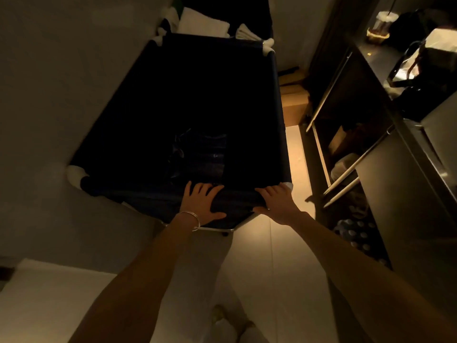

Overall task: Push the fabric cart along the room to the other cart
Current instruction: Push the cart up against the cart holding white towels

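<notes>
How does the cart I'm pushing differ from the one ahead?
The fabric cart shows in full; the other cart is cut off at the top edge. The other cart holds folded white towels; the fabric cart's inside shows only dark cloth. Both have dark fabric walls.

Your cart is dark, matt cloth with smooth pale corner caps. At upper centre, the folded towels look like soft white cloth. At right, the shelving rails are smooth metal, and the floor tiles are glossy.
</notes>
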Motion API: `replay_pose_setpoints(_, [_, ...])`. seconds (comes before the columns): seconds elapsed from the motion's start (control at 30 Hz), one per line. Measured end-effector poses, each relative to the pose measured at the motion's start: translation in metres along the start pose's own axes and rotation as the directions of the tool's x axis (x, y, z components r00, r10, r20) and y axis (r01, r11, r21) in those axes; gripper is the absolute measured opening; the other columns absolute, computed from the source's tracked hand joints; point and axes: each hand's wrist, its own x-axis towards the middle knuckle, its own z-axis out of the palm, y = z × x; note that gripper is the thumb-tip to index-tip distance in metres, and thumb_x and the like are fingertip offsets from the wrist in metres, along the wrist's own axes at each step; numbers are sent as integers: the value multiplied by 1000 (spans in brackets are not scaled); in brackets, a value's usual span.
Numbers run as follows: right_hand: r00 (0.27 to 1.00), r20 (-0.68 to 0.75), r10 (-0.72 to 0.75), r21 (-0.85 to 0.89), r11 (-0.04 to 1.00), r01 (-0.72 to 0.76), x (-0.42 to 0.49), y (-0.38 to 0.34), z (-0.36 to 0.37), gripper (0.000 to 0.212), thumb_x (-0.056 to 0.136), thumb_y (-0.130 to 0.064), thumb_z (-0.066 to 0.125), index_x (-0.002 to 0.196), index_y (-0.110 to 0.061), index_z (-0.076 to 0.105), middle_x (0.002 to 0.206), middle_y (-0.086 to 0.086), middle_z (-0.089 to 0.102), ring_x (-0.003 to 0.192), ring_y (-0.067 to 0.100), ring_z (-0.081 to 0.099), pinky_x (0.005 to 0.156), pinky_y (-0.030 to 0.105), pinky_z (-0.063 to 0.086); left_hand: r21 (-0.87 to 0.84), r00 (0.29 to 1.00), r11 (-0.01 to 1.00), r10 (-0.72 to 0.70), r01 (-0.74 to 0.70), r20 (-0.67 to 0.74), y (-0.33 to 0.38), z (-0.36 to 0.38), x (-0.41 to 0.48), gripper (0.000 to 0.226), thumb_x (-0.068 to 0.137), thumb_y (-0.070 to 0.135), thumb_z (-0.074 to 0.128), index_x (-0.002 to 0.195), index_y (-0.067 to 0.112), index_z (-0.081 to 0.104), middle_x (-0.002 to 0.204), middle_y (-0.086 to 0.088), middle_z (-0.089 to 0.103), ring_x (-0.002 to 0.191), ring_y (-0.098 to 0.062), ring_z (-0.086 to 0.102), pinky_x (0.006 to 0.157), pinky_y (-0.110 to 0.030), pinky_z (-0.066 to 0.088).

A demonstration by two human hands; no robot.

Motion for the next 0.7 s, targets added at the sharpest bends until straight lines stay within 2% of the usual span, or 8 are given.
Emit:
replay_pose_setpoints(0.07, [1000,-22,0,-9,1000,-1,8,-4,2,94,75,-73,2,131,-11,45,125,17,56,120,37,44,108,48,20,3,1000,1000,2,-2,7,-4,-1,7,81,72,78,28,140,33,28,138,-5,42,127,-29,35,113,-51,12])
replay_pose_setpoints(0.1, [1000,-20,-4,-22,1000,4,9,-6,2,100,71,-74,-6,130,-11,46,124,16,57,119,36,45,107,46,22,-3,1000,1000,-5,5,25,-5,-2,10,75,76,75,30,138,33,31,136,-5,44,125,-29,37,111,-49,16])
replay_pose_setpoints(0.17, [1000,-17,-8,-35,999,7,9,-6,3,107,68,-76,-16,129,-12,46,123,15,57,116,35,46,104,43,25,-12,1000,1000,-13,14,26,-5,-1,13,62,83,68,36,134,33,36,131,-5,48,121,-28,40,105,-46,23])
replay_pose_setpoints(0.23, [998,-56,-3,-26,1000,1,10,-8,4,114,65,-78,-22,127,-12,48,120,15,59,113,35,48,102,43,27,-32,999,999,-35,35,-9,-4,0,13,58,85,67,33,130,32,41,126,-5,52,116,-27,43,99,-44,27])
replay_pose_setpoints(0.3, [997,-70,21,-23,999,-22,11,-10,5,117,63,-79,-24,127,-12,48,120,16,59,113,37,48,102,44,27,-49,998,998,-49,47,-43,-3,2,14,59,84,68,29,127,32,46,121,-4,55,113,-28,46,96,-44,29])
replay_pose_setpoints(0.4, [995,-93,46,-1,999,-46,11,-13,6,118,62,-80,-23,127,-13,49,121,18,59,114,39,47,103,44,26,-59,997,997,-59,56,-48,-2,2,15,52,86,64,37,127,32,46,122,-3,55,114,-27,45,96,-43,28])
replay_pose_setpoints(0.53, [994,-97,56,-27,998,-59,14,-13,5,121,57,-81,-26,128,-14,47,125,16,58,118,38,45,105,44,25,-47,996,997,-65,62,-56,-3,2,19,51,87,62,37,128,33,44,124,-3,54,115,-26,43,97,-42,28])
replay_pose_setpoints(0.7, [992,-92,86,-67,993,-92,25,-19,4,100,64,-74,-4,130,-15,44,127,15,57,119,37,46,103,44,27,-26,997,998,-64,63,-31,-5,-2,25,52,88,62,35,130,32,42,126,-3,52,117,-26,42,98,-43,27])
